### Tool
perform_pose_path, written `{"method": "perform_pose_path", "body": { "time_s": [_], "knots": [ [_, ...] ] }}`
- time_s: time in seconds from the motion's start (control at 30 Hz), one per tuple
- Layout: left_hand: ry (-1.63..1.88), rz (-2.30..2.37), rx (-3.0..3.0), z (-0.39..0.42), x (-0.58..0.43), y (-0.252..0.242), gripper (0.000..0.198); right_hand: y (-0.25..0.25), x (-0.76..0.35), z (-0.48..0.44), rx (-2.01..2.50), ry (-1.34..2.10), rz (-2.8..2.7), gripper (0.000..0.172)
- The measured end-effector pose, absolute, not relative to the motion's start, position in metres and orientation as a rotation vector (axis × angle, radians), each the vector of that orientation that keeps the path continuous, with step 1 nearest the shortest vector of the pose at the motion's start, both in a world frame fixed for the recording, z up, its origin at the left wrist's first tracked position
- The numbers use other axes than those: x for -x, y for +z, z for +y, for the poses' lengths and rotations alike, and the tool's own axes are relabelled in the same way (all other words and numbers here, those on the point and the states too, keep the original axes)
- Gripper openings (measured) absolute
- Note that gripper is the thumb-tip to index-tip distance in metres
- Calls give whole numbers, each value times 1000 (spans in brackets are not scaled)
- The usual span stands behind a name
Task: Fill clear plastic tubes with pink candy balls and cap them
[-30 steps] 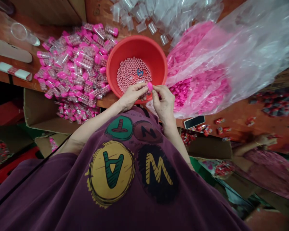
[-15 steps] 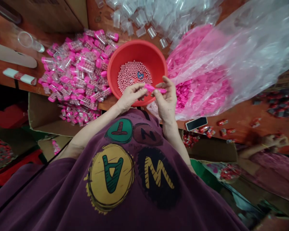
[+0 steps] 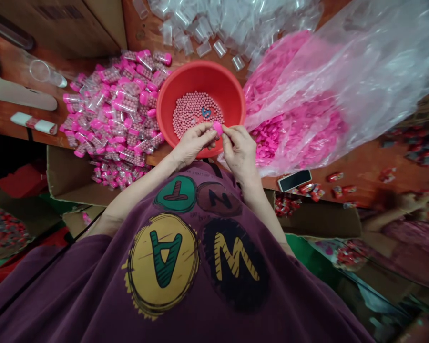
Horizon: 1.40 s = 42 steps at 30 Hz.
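Cap [image 3: 218, 128], one, pink, in left hand [image 3: 192, 144] and right hand [image 3: 242, 150], above one bowl [image 3: 233, 90]

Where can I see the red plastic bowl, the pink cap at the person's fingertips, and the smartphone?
Red plastic bowl [image 3: 200, 77], head view: bare inner far wall.
Pink cap [image 3: 218, 128], head view: middle of its visible top.
Smartphone [image 3: 295, 180], head view: dark screen.

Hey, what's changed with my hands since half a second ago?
Your right hand has drawn its spread fingers together at the pink piece, beside the left hand's fingertips. The long pink shape between the hands now looks short. Unchanged: the left hand at the red bowl, its beads, and the bottle pile.
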<state>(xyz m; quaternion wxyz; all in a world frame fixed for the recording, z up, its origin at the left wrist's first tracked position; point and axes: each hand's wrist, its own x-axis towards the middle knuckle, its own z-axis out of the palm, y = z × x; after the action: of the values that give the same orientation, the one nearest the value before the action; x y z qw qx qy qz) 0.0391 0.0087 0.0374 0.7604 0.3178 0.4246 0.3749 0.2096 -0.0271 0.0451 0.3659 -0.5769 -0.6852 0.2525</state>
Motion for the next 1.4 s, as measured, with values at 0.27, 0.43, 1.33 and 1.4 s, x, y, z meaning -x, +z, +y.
{"method": "perform_pose_path", "body": {
  "time_s": [0.27, 0.43, 1.33, 1.4],
  "knots": [
    [806, 917, -759, 6, -41, 25, 31, 45, -215, -35, 1515, 588, -1885, 35],
    [797, 958, -856, 8, -41, 29, 27, 42, -216, -29, 1480, 586, -1873, 34],
    [808, 933, -901, 10, -36, 38, 18, 62, -205, -39, 1593, 626, -1758, 35],
    [796, 902, -898, 10, -35, 38, 23, 65, -206, -40, 1596, 646, -1709, 34]
  ]
}}
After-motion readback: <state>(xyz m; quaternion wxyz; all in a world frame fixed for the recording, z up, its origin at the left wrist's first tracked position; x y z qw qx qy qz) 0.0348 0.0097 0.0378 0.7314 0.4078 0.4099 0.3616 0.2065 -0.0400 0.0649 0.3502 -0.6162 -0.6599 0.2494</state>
